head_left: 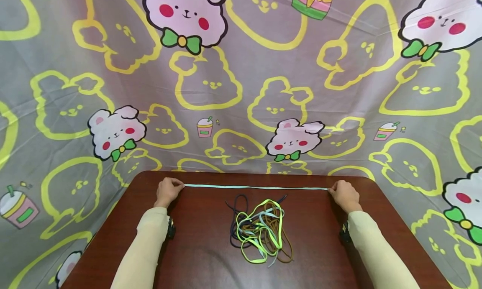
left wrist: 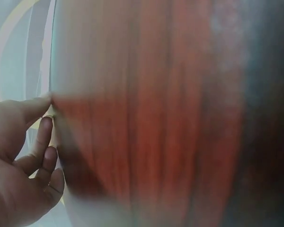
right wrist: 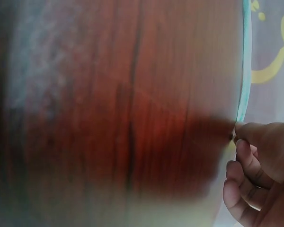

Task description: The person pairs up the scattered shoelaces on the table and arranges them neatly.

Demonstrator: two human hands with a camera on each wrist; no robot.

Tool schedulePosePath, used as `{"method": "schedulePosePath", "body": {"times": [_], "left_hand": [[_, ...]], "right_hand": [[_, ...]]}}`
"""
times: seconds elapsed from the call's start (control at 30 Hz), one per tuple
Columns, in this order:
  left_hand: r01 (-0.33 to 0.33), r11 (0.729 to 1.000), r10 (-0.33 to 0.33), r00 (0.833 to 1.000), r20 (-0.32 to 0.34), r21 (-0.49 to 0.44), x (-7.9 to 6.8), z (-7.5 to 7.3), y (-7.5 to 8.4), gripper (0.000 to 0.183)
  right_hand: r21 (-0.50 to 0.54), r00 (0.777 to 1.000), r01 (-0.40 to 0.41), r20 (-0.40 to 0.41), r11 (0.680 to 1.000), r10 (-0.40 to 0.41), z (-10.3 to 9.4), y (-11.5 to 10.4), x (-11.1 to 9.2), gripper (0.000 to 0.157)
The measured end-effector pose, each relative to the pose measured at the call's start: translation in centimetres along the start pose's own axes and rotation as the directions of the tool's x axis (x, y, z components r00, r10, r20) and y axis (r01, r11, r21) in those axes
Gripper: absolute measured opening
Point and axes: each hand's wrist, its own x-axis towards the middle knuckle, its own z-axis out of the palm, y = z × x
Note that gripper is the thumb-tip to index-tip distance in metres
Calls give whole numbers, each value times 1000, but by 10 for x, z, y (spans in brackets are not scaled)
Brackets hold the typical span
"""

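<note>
A pale mint-blue shoelace runs almost straight across the back of the brown table in the head view. Its left end is pinched between thumb and fingertips of my left hand. At the other end my right hand pinches the lace the same way. The right wrist view shows the flat lace rising from the thumb of my right hand. In the left wrist view my left hand has its thumb and index tip together at the table edge; the lace there is a thin, blurred strip.
Nearer me than the stretched lace lies a tangled pile of shoelaces: neon yellow, brown, dark navy and pale blue. The wooden table has rounded back corners. A patterned cloth hangs behind and beside it.
</note>
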Motion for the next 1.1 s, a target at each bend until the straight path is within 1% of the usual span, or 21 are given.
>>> {"method": "schedulePosePath", "body": {"times": [0.17, 0.33, 0.5, 0.6, 0.67, 0.73, 0.77, 0.8, 0.87, 0.9, 0.97, 1.0, 1.03, 1.1], "left_hand": [[-17, 999, 16, 1000, 11, 43, -4, -1, 2, 16], [-44, 998, 44, 999, 4, 48, -5, -2, 3, 16], [-77, 996, 77, 997, -8, 46, -5, -3, 1, 27], [-134, 991, 135, 990, -34, 28, -3, -5, 5, 32], [-198, 980, 197, 978, -73, -3, -3, -7, 13, 30], [-270, 961, 263, 960, -101, -58, -3, -10, 26, 27], [-316, 945, 305, 944, -124, -85, -3, -11, 34, 25], [-346, 931, 331, 935, -131, -118, -4, -12, 43, 24], [-403, 895, 387, 915, -114, -193, -6, -15, 64, 22], [-420, 876, 410, 907, -93, -235, -8, -16, 76, 22], [-429, 852, 439, 898, -36, -300, -13, -18, 99, 21], [-411, 849, 440, 898, 12, -331, -17, -19, 111, 22], [-407, 841, 452, 891, 49, -355, -21, -19, 123, 22], [-407, 829, 472, 877, 92, -384, -31, -18, 145, 21]], "right_hand": [[8, 1000, -22, 2, 1000, 22, 2, 1, -3, 19], [12, 1000, -23, -15, 1000, 23, 3, 0, -5, 20], [44, 999, -16, -36, 999, 18, -3, -3, -9, 24], [88, 998, -7, -68, 996, 13, -11, -12, -12, 26], [122, 997, 8, -71, 992, 0, -17, -23, -16, 26], [163, 998, 43, -41, 986, -37, -21, -37, -22, 27], [187, 998, 59, -13, 981, -58, -23, -45, -25, 27], [210, 996, 77, 22, 975, -83, -24, -53, -29, 28], [245, 988, 109, 77, 963, -132, -24, -71, -38, 28], [265, 982, 124, 107, 956, -157, -23, -80, -43, 29], [298, 970, 130, 162, 946, -184, -20, -99, -52, 30], [305, 964, 128, 183, 944, -190, -17, -107, -57, 30], [310, 961, 121, 202, 943, -189, -14, -115, -61, 30], [310, 955, 102, 236, 945, -181, -7, -129, -69, 30]]}}
